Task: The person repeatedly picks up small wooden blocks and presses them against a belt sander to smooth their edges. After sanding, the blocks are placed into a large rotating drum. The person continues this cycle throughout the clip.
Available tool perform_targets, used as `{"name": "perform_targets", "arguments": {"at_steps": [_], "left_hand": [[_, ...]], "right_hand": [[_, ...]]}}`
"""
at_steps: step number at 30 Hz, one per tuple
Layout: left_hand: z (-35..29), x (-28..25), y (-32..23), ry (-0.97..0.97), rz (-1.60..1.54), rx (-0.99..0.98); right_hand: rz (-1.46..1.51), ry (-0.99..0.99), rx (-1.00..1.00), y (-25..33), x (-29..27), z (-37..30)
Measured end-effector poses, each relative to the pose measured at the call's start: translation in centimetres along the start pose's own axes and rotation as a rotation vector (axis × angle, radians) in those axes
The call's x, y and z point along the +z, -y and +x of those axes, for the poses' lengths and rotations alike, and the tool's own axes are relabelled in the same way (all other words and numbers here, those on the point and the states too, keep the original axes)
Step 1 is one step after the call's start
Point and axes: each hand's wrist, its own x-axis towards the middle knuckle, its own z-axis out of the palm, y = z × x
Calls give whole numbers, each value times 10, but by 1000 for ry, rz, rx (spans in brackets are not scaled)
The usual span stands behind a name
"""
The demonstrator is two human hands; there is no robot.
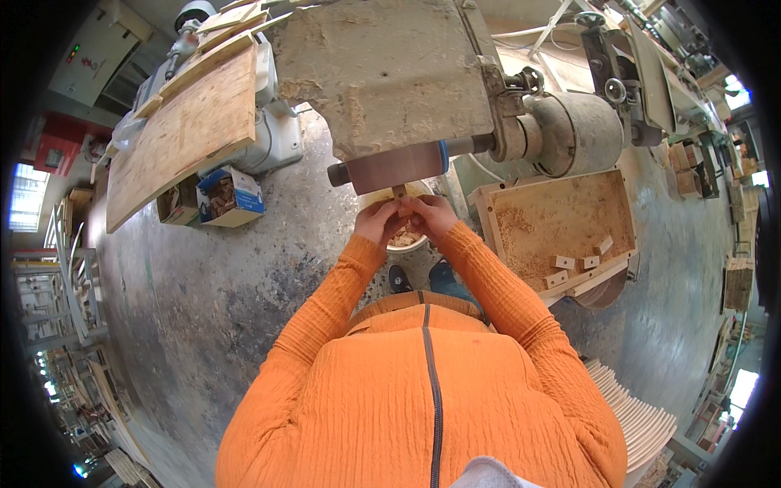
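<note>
Both my hands meet in front of a sanding drum point(399, 167), a reddish-brown roller with a blue edge on a horizontal shaft. Between the fingertips is a small wooden block point(399, 192), its far end at the drum's near face; whether it touches I cannot tell. My left hand point(377, 220) pinches it from the left, and my right hand point(433, 216) closes on it from the other side. Below them a round white bucket point(416, 245) with wood pieces in it is partly hidden by the hands.
A motor point(573, 134) drives the shaft at right. Beneath it, a shallow wooden tray point(561, 207) holds sawdust and several drilled blocks point(561, 262). A plywood board point(187, 134) and a cardboard box point(236, 213) of scraps are at left. Curved slats point(634, 407) lie stacked at lower right.
</note>
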Motion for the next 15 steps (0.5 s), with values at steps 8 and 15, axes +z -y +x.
{"name": "perform_targets", "arguments": {"at_steps": [8,15], "left_hand": [[-14,-2,9,102,42,183],[-9,-7,23,21,-15,72]], "right_hand": [[-234,103,-251,9,0,-16],[-872,-112,-402,-1,-1,-22]]}}
